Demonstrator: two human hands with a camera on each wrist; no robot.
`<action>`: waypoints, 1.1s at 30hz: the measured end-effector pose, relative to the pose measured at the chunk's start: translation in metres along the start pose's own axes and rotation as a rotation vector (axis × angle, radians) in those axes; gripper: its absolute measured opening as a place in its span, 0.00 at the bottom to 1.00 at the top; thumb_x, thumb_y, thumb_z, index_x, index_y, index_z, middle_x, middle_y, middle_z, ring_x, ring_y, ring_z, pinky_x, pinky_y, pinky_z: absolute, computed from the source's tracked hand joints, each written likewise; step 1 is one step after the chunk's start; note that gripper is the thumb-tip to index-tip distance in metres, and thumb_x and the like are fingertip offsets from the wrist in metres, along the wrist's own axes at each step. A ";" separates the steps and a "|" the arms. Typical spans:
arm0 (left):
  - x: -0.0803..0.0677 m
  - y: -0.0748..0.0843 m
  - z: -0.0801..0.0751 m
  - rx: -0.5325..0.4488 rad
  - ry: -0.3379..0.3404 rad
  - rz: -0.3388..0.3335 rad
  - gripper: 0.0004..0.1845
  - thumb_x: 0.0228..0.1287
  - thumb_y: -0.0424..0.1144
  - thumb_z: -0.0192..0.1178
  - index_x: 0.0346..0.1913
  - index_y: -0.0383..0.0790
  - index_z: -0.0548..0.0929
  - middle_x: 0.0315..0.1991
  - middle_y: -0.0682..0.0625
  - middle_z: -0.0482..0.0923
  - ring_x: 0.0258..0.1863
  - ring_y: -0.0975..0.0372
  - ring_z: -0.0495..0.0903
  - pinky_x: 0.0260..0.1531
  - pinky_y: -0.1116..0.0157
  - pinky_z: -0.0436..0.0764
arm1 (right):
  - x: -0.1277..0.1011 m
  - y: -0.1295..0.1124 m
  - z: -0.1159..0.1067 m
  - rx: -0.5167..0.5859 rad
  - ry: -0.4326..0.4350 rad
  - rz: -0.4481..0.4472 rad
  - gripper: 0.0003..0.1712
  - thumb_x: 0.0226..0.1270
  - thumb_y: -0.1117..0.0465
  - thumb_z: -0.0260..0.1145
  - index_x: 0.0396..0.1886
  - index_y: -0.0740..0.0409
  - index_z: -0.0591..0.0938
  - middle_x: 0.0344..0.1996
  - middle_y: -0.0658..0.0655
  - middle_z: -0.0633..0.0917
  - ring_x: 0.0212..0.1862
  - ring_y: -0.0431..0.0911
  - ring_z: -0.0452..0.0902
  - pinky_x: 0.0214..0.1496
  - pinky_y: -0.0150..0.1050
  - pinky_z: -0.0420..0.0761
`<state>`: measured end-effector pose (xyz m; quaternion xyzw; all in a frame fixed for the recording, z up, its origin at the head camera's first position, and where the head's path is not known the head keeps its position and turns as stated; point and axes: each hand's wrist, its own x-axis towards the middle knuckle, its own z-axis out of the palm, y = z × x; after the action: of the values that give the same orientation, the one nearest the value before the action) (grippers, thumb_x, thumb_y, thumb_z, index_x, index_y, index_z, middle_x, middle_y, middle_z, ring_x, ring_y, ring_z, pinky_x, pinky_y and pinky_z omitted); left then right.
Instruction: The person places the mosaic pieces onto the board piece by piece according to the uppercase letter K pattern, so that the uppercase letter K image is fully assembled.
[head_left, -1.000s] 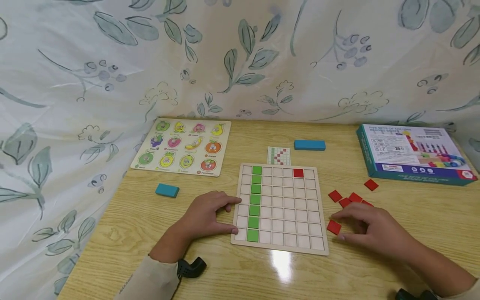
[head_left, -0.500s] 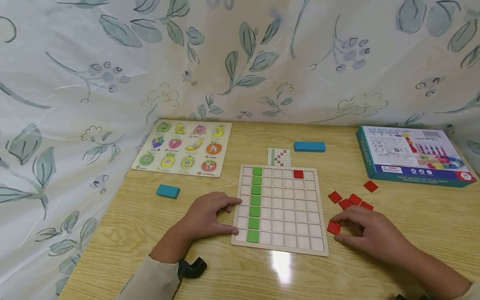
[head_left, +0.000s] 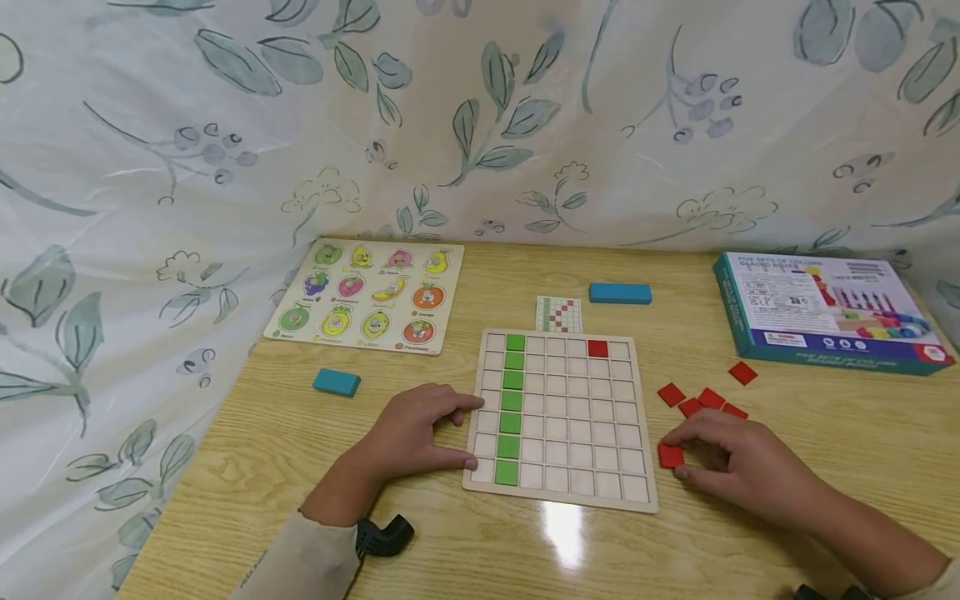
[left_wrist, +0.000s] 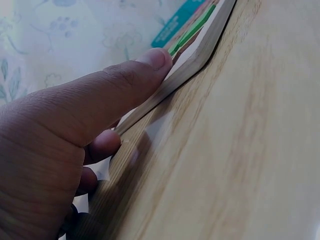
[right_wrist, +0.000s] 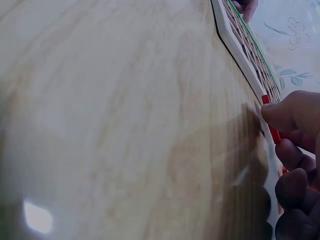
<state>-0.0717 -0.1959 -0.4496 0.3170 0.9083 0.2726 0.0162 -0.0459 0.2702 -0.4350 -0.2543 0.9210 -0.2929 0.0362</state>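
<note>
On the bench (head_left: 862,433), the left hand (head_left: 408,433) rests against the left edge of the wooden grid board (head_left: 562,417), which carries a green column and one red square. The right hand (head_left: 738,462) pinches a red tile (head_left: 670,455) just right of the board, near four loose red tiles (head_left: 705,396).

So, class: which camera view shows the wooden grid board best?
The head view: the whole grid board shows, with its green column and one red tile. The left wrist view shows only its edge and corner by the thumb; the right wrist view shows just a slanted sliver of its rim.
</note>
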 end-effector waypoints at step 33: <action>0.001 -0.002 0.000 0.002 -0.006 0.007 0.38 0.53 0.62 0.82 0.65 0.53 0.85 0.40 0.65 0.75 0.40 0.69 0.73 0.44 0.63 0.76 | 0.075 -0.012 -0.007 0.052 0.011 -0.106 0.20 0.61 0.63 0.83 0.51 0.41 0.88 0.37 0.42 0.82 0.28 0.36 0.71 0.29 0.33 0.73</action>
<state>-0.0731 -0.1967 -0.4502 0.3210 0.9073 0.2709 0.0177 -0.1069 0.2293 -0.4164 -0.3001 0.8986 -0.3194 0.0222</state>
